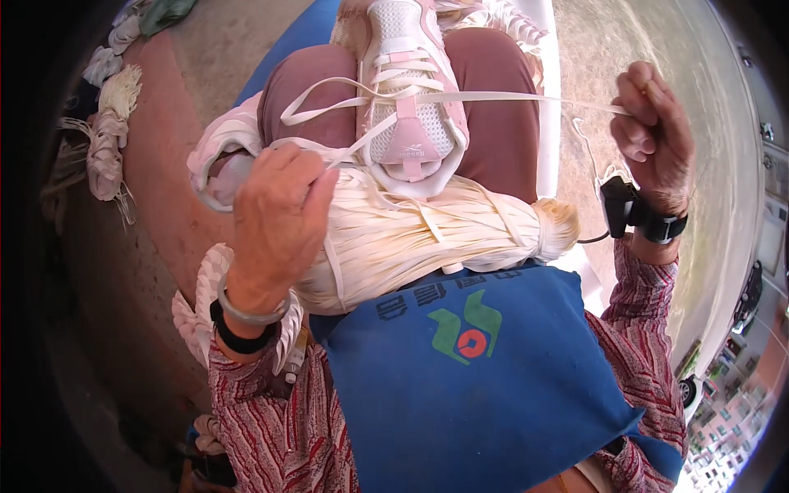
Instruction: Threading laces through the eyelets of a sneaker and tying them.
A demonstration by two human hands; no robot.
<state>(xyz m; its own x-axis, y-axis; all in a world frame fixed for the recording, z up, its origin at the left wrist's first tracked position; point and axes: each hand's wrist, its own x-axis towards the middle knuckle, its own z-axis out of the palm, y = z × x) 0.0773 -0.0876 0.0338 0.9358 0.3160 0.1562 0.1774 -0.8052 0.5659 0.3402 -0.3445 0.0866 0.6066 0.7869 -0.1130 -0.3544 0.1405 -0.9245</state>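
A pink and white sneaker rests between my knees, its heel end toward me. White shoelace is threaded through its upper eyelets. My right hand, raised far out to the right, is closed on one lace end, which is drawn nearly taut from the shoe. My left hand is closed at the shoe's left, where the other lace runs into its fingers; the fingertips are partly hidden. That lace also makes a loose loop over my left knee. A thick bundle of cream laces lies across my lap, below the shoe.
Another pink and white shoe is beside my left knee. A blue apron covers my front. Bundled laces lie on the floor at the far left. A white edge runs along my right knee, with more shoes and laces beyond.
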